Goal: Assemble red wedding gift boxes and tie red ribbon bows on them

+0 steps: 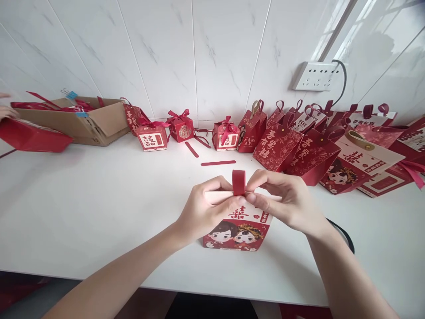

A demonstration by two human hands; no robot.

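Observation:
A red and white gift box (pixel 237 235) printed with two cartoon faces stands upright near the front of the white table. My left hand (pixel 207 206) pinches the left side of its top edge, fingers behind and thumb in front. On the right side of the same edge, my right hand (pixel 282 197) is closed, its thumb and fingertips beside the strap. Between both hands a looped dark red strap (pixel 238 181) sticks up from the middle of the top.
Two loose red strips (pixel 218 163) lie behind the box. Small ribboned boxes (pixel 152 136) line the wall, with many handled boxes (pixel 278 148) at right. A cardboard box (pixel 99 119) stands at left, near another person's hand and a red box (pixel 36 136). A socket (pixel 317 76) is on the wall.

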